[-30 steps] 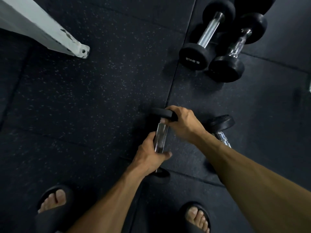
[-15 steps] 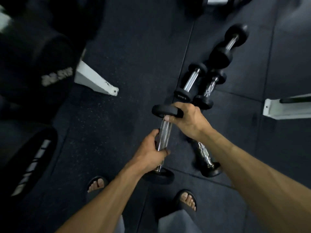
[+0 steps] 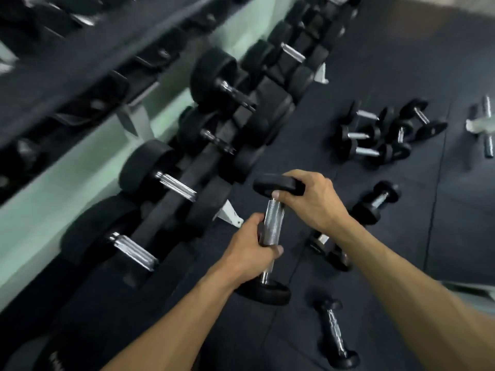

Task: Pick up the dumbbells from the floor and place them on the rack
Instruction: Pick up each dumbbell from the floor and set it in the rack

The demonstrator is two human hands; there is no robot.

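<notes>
I carry a small black dumbbell point(image 3: 272, 226) with a knurled chrome handle, held above the floor. My left hand point(image 3: 250, 250) grips the handle near its lower end. My right hand point(image 3: 312, 200) grips the upper black head. The dumbbell rack point(image 3: 166, 218) runs along the left, with large black dumbbells point(image 3: 150, 170) lying on its tiers. Several small dumbbells point(image 3: 372, 140) lie on the floor to the right, and others point(image 3: 336, 334) lie closer, below my right forearm.
The floor is dark rubber matting point(image 3: 401, 62). A white rack foot point(image 3: 231, 214) sticks out just left of my hands, another point(image 3: 321, 73) stands farther back. A chrome bar piece point(image 3: 486, 129) lies at the far right edge.
The dumbbell stays in both hands while my view has swung up from the floor and my feet to the rack on the left; more floor dumbbells have come into sight.
</notes>
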